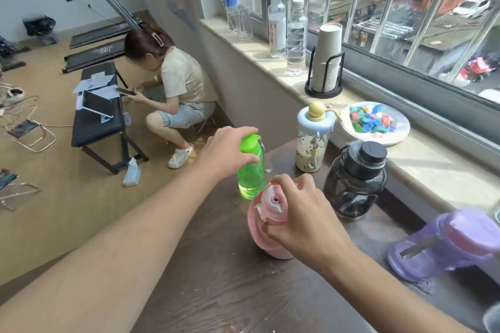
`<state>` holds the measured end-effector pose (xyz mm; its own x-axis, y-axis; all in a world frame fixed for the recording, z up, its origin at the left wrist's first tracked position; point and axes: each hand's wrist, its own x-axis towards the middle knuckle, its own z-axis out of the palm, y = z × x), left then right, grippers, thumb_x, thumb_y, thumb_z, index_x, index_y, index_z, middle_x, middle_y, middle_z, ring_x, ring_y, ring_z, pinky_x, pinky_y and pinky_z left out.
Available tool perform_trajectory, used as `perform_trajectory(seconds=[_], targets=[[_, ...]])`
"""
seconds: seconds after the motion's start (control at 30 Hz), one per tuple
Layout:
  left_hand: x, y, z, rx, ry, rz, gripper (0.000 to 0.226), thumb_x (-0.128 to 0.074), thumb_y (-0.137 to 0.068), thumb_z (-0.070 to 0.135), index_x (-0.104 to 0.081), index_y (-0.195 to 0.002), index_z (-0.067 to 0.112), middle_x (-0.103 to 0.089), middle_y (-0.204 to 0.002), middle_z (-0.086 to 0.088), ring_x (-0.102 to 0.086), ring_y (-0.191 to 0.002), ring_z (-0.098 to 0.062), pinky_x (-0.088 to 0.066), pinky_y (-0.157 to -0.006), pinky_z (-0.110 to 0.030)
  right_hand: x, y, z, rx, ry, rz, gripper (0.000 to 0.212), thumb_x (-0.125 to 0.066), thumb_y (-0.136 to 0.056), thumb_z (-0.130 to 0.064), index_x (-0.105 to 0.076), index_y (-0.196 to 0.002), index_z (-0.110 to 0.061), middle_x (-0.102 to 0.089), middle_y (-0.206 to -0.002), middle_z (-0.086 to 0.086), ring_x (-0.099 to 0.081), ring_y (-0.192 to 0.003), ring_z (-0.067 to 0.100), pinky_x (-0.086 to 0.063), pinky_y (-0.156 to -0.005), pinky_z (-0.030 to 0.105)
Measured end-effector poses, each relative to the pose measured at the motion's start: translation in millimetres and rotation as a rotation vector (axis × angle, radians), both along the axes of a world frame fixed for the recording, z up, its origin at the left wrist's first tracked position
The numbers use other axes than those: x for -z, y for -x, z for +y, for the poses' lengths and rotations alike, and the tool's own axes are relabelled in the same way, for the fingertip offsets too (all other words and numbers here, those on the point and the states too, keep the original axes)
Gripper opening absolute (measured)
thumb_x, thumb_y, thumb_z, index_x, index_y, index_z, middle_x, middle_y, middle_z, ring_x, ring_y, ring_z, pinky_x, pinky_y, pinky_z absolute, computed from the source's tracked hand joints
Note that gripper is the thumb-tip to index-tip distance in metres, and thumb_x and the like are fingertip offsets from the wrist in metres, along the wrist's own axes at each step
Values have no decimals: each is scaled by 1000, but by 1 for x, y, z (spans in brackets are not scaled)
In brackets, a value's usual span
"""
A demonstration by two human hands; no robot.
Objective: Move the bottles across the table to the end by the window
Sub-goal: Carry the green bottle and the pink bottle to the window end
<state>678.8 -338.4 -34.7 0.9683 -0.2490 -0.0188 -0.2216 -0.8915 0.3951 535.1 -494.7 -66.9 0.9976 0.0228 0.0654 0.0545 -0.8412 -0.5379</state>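
left grip: left hand (226, 153) wrapped round the cap and neck of the green bottle (251, 170), centre of frame; bottle upright, whether its base touches the table (216, 278) I cannot tell
right grip: right hand (303, 213) pinching the lid of the pink bottle (266, 227), just below the green one; fingers closed on the top, body tilted a bit toward the camera
already at far end: patterned bottle with yellow knob (313, 140) and dark jug (355, 178), both upright by the windowsill (270, 54), right of centre
still to go: purple bottle (443, 243) at lower right, blurred, looks to lie on its side, well apart from both hands
progress: judging by layout, roughly halfway; two parked, two in hand mid-table, one untouched
not task: clear water bottles (296, 38) and cup stack (326, 59) on the sill, upper right
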Motion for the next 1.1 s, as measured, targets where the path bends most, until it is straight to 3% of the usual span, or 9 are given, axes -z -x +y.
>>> perform_trajectory(seconds=[0.33,0.67,0.87,1.0,1.1], targets=[[2,-5,-1,13,19,-7,67,-87,-78,39,-61,-139,40,-64,-130,-11,-57,-127,-35,-45,-101,-39,0,-11,-4,-55,65,24,58,-72,-69,-42,-43,-119,-35,-37,-99,0,-51,-87,35,-49,-72,41],[6,-6,-4,-9,45,-7,61,-87,-79,41,-61,-134,35,-61,-123,-9,-57,-121,-35,-40,-89,-36,0,-9,-5,-17,121,53,54,-71,-71,-49,-43,-114,-30,-34,-97,1,-50,-81,36,-50,-70,45],[8,-7,-10,-28,19,3,66,-86,-79,42,-57,-138,34,-59,-127,-11,-58,-124,-38,-44,-98,-40,-2,-5,-6,-22,110,64,62,-71,-70,-52,-41,-121,-35,-36,-102,2,-49,-87,33,-52,-74,45],[8,-5,-7,-28,30,42,82,-89,-76,44,-50,-148,31,-58,-136,-12,-55,-130,-37,-44,-104,-41,-8,-3,-4,-35,149,114,73,-70,-70,-55,-33,-132,-38,-37,-109,1,-51,-98,32,-53,-75,45],[1,0,2,-36,51,63,97,-90,-74,44,-41,-156,25,-54,-146,-14,-50,-137,-35,-43,-111,-43,-20,-2,-3,-84,240,132,93,-63,-69,-62,-22,-148,-33,-41,-126,6,-50,-112,35,-48,-88,43]])
